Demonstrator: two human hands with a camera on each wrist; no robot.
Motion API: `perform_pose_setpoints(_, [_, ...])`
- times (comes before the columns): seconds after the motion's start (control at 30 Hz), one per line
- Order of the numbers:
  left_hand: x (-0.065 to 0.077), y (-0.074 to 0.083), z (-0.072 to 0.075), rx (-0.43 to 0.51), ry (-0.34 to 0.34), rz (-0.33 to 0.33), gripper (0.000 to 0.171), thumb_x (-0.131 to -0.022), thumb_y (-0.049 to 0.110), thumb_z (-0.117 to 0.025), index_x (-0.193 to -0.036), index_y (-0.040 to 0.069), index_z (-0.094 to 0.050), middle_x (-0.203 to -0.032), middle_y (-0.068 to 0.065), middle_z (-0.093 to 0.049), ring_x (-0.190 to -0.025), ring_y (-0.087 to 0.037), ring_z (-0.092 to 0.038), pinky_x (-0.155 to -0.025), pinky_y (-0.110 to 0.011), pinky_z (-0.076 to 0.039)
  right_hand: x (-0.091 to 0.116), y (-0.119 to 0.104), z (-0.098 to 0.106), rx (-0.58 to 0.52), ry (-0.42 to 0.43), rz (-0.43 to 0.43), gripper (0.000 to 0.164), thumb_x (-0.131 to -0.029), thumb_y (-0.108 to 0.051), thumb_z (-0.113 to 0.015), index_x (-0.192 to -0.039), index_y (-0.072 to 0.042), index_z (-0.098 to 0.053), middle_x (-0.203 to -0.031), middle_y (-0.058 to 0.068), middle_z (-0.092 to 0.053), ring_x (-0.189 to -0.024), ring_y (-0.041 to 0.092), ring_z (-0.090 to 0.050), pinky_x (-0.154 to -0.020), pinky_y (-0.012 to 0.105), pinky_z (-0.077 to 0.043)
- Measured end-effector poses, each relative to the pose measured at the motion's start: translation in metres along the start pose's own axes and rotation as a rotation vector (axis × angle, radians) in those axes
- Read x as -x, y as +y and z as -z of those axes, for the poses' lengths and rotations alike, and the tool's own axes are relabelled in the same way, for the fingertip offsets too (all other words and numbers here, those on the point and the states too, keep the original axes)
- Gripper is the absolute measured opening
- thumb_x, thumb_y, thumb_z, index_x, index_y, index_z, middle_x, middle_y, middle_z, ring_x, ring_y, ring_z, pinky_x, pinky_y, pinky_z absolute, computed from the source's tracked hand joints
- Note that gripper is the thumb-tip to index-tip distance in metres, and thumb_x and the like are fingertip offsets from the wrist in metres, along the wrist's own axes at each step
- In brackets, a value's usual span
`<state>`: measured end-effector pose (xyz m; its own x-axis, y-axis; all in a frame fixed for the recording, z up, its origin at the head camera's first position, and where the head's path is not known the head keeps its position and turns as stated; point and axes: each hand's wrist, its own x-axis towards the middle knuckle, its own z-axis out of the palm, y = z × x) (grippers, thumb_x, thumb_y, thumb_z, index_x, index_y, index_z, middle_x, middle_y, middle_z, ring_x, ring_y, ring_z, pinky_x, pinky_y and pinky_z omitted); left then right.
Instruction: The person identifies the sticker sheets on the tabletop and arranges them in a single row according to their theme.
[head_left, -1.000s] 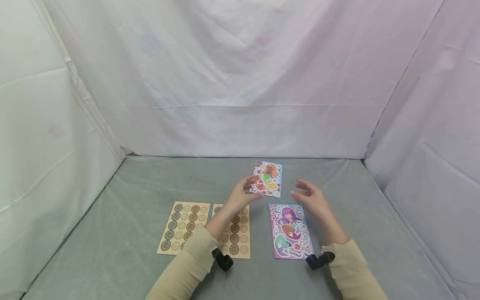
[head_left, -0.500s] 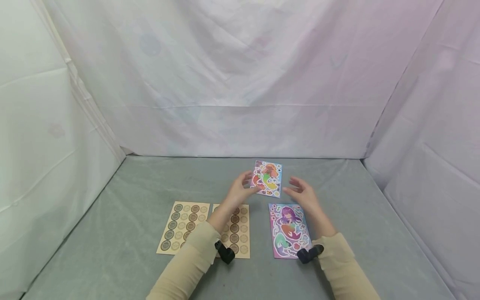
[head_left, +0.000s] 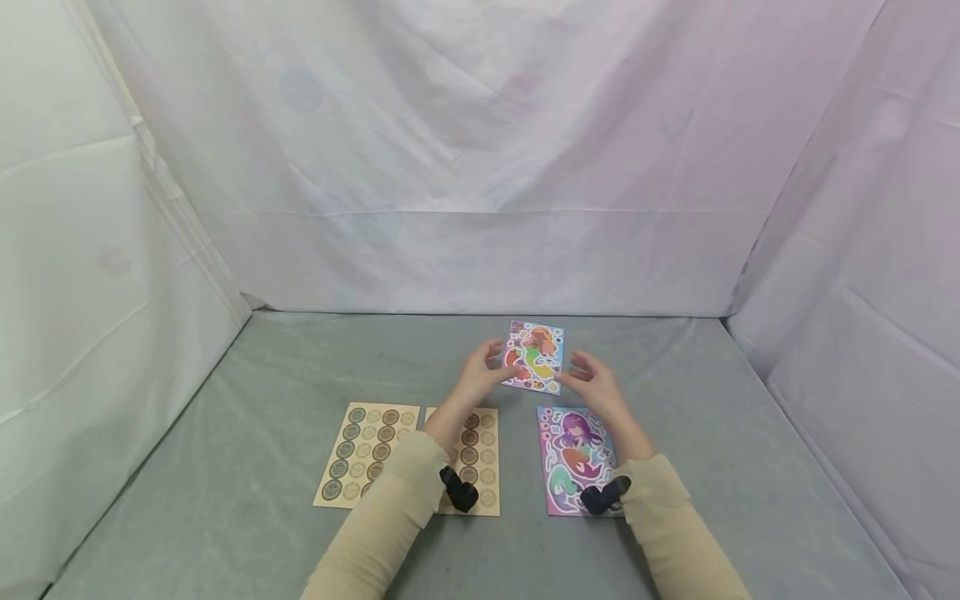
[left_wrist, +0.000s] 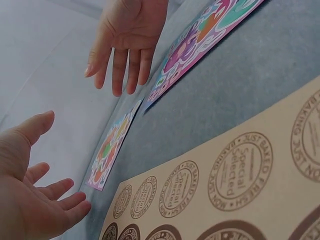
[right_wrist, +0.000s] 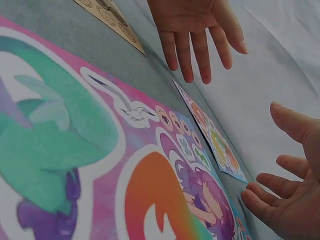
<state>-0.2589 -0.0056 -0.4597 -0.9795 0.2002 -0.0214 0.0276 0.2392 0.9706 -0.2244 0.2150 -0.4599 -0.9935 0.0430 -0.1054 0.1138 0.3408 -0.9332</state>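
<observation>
A mermaid sticker sheet with orange, red and yellow figures lies flat toward the back of the table. My left hand is at its left side, fingers relaxed and spread, holding nothing. On the other side my right hand is held with its palm facing inward, also holding nothing. Both wrist views show the hands above the table, the left hand and the right hand apart from the sheet. A second mermaid sticker sheet, purple and pink, lies nearer, partly under my right wrist.
Two tan sheets of round label stickers lie at the front left: the left tan sheet and the right tan sheet, the latter partly hidden by my left forearm. White cloth hangs behind and at both sides of the grey table.
My right hand has moved left and slightly forward, closer to the far mermaid sheet. My left hand has shifted slightly forward. The sheets lie where they were.
</observation>
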Motion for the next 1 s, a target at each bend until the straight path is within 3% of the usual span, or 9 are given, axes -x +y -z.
perform_pose_setpoints(0.67, [-0.013,-0.008,-0.007,0.103,0.035,0.080,0.069,-0.084,0.016,-0.074,-0.144,0.004,-0.039,-0.142,-0.022,-0.042,-0.129,-0.037,-0.042,-0.104,-0.046,-0.038,-0.017,0.005,-0.010,-0.052,0.000,-0.035,0.072,-0.089,-0.013,-0.068,-0.148,-0.003,-0.029,-0.148,0.022,-0.033,-0.132,0.038,-0.036,-0.106,0.050,-0.033])
perform_pose_setpoints(1.0, [-0.018,-0.011,-0.009,0.107,0.008,0.105,0.071,-0.083,0.012,-0.073,-0.145,0.005,-0.038,-0.140,-0.022,-0.044,-0.128,-0.034,-0.043,-0.103,-0.044,-0.039,-0.020,0.005,-0.011,-0.052,-0.007,-0.095,0.074,-0.088,-0.014,-0.069,-0.150,-0.007,-0.028,-0.148,0.020,-0.034,-0.134,0.036,-0.034,-0.109,0.049,-0.029])
